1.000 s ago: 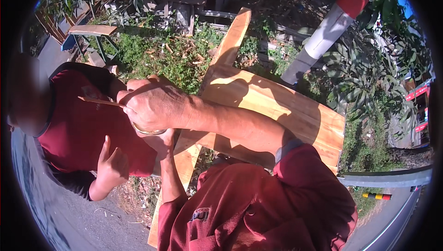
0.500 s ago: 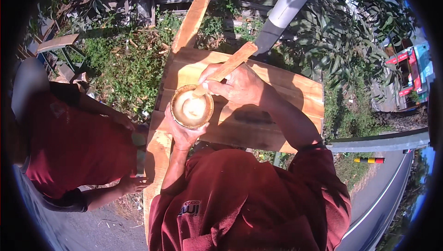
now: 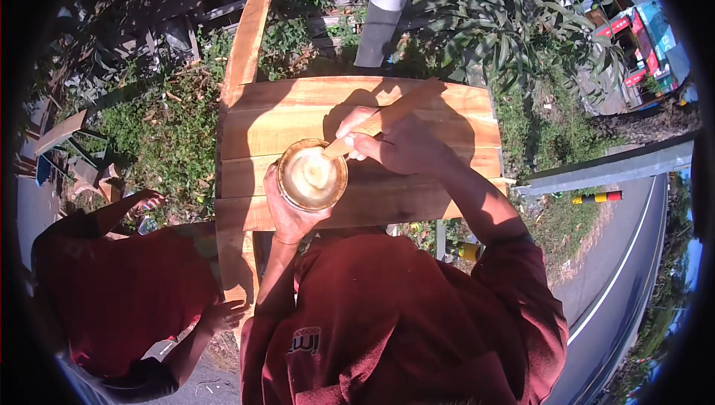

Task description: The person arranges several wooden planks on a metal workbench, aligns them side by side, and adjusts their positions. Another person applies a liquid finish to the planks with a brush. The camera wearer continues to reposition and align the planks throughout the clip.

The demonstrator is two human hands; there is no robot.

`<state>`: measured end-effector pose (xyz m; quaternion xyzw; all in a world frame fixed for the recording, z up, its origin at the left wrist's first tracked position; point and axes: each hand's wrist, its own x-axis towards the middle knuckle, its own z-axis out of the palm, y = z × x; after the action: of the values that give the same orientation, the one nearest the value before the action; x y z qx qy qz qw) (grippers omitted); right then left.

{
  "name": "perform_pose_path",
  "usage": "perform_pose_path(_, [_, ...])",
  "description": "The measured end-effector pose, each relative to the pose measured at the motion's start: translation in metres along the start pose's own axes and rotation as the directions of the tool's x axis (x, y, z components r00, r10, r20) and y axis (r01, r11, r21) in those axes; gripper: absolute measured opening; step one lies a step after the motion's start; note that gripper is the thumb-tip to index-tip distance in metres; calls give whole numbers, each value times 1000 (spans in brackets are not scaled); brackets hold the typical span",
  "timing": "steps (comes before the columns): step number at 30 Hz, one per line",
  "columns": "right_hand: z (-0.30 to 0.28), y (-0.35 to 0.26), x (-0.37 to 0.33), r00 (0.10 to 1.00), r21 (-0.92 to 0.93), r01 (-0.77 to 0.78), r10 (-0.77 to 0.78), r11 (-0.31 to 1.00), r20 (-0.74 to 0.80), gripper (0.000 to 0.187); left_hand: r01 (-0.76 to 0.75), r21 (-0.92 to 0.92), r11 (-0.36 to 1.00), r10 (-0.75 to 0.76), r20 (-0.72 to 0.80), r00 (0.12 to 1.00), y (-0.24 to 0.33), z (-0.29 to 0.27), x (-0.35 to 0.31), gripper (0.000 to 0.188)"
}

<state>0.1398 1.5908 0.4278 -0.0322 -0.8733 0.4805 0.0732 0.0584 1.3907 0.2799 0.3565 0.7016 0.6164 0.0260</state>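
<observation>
A round tub [image 3: 344, 180] with a brown-stained rim holds a pale cream paste [image 3: 304, 182]. My left hand [image 3: 287, 215] is closed around the tub's near left side and holds it above the planks. In my right hand [image 3: 391, 144] a flat wooden stick [image 3: 408, 105] is gripped between thumb and fingers. Its lower end dips into the paste at the tub's far right edge, and its upper end points away to the right. Beneath both hands lies a tabletop of wooden planks [image 3: 257, 120], with their shadows across it.
A long upright board [image 3: 249, 36] runs along the table's left side. To the left stands a co-worker in a dark red shirt [image 3: 134, 286], one hand [image 3: 222, 316] at the board's near end. Behind rises a grey and white post [image 3: 383, 18]; a metal rail [image 3: 611, 165] crosses at right.
The view has turned, so the table sits further left and more level. My stick has swung lower over the planks, its tip still in the tub. The co-worker's far hand has moved outward.
</observation>
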Motion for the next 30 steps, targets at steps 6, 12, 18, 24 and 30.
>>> perform_pose_path(6, [-7,18,-17,998,12,58,-58,998,5,23,-182,162,970,190,-31,981,2,13,9,74])
perform_pose_path(12, [-5,22,-18,990,-23,130,-129,991,53,21,-99,109,989,94,52,994,-5,13,14,92])
perform_pose_path(18, [2,20,-30,982,10,109,-110,994,155,26,-241,298,924,229,73,971,-28,1,2,117])
perform_pose_path(24, [-1,12,-46,968,-48,232,-226,972,106,24,-273,431,860,262,86,961,-29,3,-6,117])
perform_pose_path(30, [-9,29,-53,997,51,71,-69,996,-34,17,-174,227,958,185,-25,983,-27,15,-13,102])
